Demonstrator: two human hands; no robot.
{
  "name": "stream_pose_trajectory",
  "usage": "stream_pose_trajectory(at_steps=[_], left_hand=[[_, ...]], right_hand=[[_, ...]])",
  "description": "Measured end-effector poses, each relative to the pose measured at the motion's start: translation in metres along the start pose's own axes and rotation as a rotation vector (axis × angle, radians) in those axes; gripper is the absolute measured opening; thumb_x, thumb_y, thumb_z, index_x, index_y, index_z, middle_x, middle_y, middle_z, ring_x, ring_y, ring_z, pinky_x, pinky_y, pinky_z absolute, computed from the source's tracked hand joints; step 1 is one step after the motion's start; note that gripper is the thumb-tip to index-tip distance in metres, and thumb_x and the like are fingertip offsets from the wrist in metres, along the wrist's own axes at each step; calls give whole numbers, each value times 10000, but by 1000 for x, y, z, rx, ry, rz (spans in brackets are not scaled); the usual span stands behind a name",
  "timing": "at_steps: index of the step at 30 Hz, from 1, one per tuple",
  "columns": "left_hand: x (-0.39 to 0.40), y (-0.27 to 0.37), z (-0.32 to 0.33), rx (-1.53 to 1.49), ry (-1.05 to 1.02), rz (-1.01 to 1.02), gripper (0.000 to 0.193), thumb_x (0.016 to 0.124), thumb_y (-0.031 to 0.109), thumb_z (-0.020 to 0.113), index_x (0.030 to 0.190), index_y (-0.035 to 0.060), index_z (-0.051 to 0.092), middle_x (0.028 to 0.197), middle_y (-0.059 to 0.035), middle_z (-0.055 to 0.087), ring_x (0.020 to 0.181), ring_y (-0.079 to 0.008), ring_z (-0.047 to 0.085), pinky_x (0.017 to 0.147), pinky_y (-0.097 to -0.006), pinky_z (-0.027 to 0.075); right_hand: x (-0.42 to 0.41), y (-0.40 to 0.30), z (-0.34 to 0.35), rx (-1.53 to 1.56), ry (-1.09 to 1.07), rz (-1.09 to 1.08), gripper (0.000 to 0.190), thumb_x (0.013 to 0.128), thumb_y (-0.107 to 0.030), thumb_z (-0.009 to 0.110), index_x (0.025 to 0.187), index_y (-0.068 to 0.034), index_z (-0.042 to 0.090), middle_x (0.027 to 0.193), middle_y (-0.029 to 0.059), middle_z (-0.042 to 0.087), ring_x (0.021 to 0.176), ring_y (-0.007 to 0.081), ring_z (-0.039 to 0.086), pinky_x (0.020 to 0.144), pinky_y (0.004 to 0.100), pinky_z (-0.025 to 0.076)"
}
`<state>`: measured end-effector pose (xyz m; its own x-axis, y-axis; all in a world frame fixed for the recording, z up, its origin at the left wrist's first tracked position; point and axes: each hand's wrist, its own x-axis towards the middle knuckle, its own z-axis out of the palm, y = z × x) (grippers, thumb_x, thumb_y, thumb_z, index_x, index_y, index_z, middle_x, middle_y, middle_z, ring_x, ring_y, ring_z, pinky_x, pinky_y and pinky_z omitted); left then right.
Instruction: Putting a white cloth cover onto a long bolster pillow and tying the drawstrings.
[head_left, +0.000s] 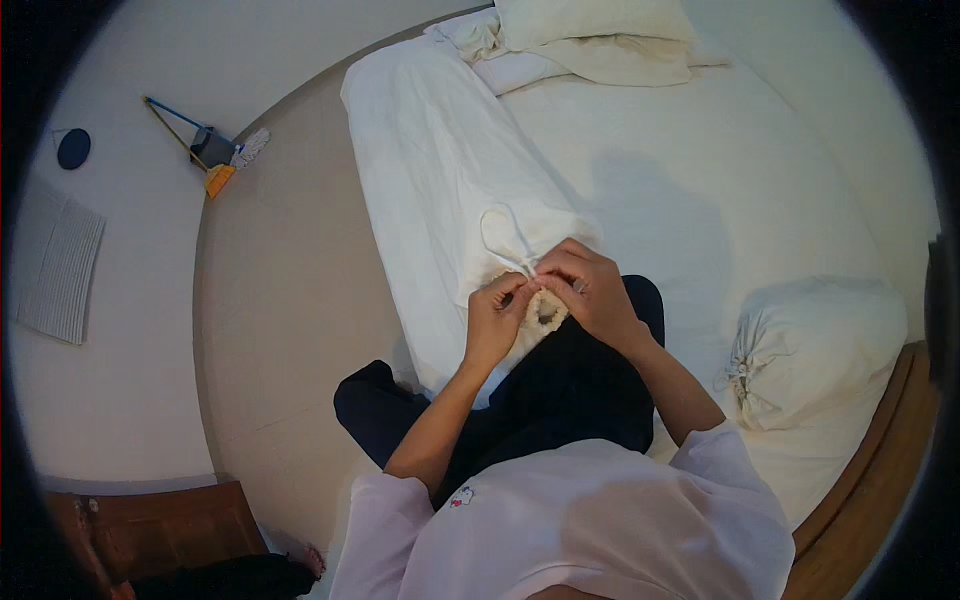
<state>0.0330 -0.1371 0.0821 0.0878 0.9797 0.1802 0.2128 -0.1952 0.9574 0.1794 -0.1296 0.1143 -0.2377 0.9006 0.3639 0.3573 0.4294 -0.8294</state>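
A long white bolster in a fabric cover lies along the bed, its near end by my lap. At that end the cover's mouth is gathered into a ruffled ring with a small dark gap. My left hand and my right hand meet just above this ring. Both pinch a white drawstring between thumb and fingers. One loop of the cord stands out beyond my fingertips over the cloth. The exact crossing of the cord is hidden by my fingers.
On the right of the white-sheeted bed rests a bundle with a gathered end. Pillows are stacked at the far end. A wooden bed board edges the right. A broom, dustpan and mop stand by the wall.
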Motion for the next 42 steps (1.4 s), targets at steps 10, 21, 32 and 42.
stream_pose_trajectory(at_steps=[10, 21, 32, 42], left_hand=[[-7, 19, -10, 317, -141, 83, 116, 752, 47, 564, 839, -26, 584, 713, -161, 580, 582, -220, 562, 531, -285, 429], [-5, 12, -14, -66, -182, -78, 148, 806, 13, 497, 919, -48, 570, 724, -75, 591, 629, -98, 550, 561, -223, 437], [-9, 19, -20, 117, -260, 108, 158, 747, -52, 486, 884, -7, 550, 757, -132, 532, 726, -240, 522, 631, -289, 403], [-24, 13, -9, 88, -142, 49, 68, 810, 33, 516, 843, -24, 534, 683, -91, 519, 606, -135, 466, 571, -239, 391]], right_hand=[[-2, 16, 4, 32, -150, -213, 135, 772, -5, 514, 905, -14, 537, 891, 95, 589, 678, 229, 575, 594, 280, 453], [-1, 14, -10, 251, -189, -249, 69, 716, 6, 589, 780, -15, 575, 832, 58, 570, 738, 164, 565, 622, 242, 443], [-1, 16, -2, 157, -213, -335, 90, 718, 0, 586, 800, -36, 589, 865, 42, 568, 744, 178, 565, 626, 254, 453], [-14, 3, 4, 240, -118, 67, 79, 749, -58, 591, 815, -16, 577, 781, 91, 557, 643, 200, 558, 538, 251, 424]])
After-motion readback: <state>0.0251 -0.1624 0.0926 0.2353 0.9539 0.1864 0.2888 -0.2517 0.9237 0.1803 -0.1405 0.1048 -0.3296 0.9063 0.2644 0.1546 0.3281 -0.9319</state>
